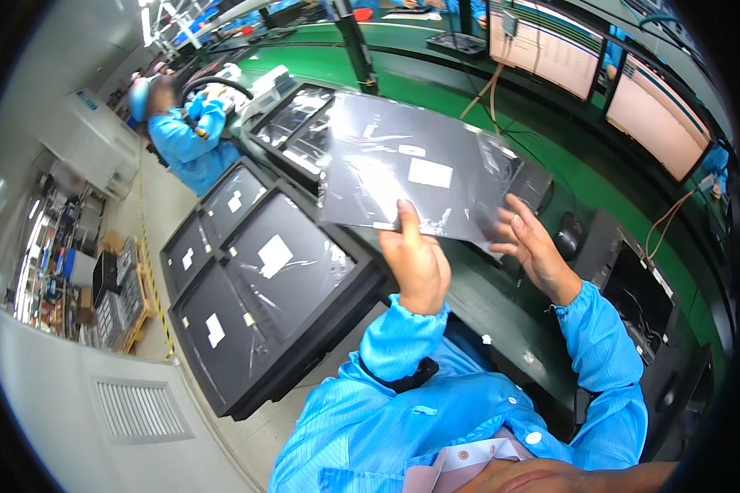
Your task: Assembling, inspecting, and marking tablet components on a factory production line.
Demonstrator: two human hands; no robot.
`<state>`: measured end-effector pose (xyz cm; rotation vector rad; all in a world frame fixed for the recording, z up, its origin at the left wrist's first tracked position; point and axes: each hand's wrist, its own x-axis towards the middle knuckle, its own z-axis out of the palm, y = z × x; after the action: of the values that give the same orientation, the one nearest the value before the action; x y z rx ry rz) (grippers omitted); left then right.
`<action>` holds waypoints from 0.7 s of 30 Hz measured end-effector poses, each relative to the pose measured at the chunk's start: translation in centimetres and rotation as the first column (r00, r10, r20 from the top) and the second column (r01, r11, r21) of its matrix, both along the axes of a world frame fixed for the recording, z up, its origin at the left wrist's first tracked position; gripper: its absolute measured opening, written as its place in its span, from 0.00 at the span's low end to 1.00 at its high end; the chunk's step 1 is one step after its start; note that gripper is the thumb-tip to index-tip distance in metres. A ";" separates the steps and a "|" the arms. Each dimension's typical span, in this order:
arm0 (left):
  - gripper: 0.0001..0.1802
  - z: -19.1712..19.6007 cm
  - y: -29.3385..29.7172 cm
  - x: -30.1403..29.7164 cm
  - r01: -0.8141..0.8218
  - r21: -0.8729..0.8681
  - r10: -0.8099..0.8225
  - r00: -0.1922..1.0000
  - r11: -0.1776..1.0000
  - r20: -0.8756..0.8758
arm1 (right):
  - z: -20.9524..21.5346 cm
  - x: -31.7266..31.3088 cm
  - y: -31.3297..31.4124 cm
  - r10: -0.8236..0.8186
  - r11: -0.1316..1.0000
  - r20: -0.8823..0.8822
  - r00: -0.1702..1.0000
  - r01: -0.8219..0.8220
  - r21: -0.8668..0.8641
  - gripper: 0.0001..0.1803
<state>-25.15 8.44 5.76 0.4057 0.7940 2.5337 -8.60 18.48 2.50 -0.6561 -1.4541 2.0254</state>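
My left hand (419, 267) grips the near edge of a flat dark panel (366, 152), its thumb lying on top and its other fingers hidden underneath. Shiny clear film covers the panel, and a white label sits near its middle. It is held tilted above the bench. Just off the panel's right side, my right hand (543, 255) has its fingers spread and holds nothing; the fingertips are slightly blurred. Left of my left hand lies a black compartment tray (284, 374) with several similar film-covered panels (296, 251), each bearing a white label.
Behind the tray stands another black tray (263, 130). A black mouse (568, 236) rests on the green bench mat (633, 218) at right, near a black open-frame unit (637, 296). Two monitors (543, 49) stand beyond. A co-worker in blue (189, 140) is at far left.
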 end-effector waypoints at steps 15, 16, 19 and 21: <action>0.25 -12.5 -6.7 -0.8 -0.358 -0.429 -0.336 0.293 0.829 -0.895 | -3.7 -29.5 4.0 0.130 0.911 -0.229 0.965 -0.207 -0.357 0.23; 0.25 -12.7 -6.8 -0.5 -0.322 -0.451 -0.382 0.257 0.832 -0.888 | -3.6 -30.2 3.9 0.174 0.914 -0.230 0.957 -0.244 -0.325 0.25; 0.24 -12.3 -6.1 -0.2 -0.251 -0.459 -0.428 0.170 0.852 -0.888 | -5.1 -28.4 5.8 0.151 0.983 0.028 0.988 -0.148 -0.105 0.28; 0.21 -12.9 -5.3 -1.0 -0.324 -0.382 -0.343 0.174 0.865 -0.923 | -4.1 -22.3 5.4 -0.131 0.896 0.265 0.955 0.000 0.444 0.29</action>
<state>-26.16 3.10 -7.16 1.9824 1.8284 1.5239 -30.85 23.87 -1.62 -0.8114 -1.9514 1.5078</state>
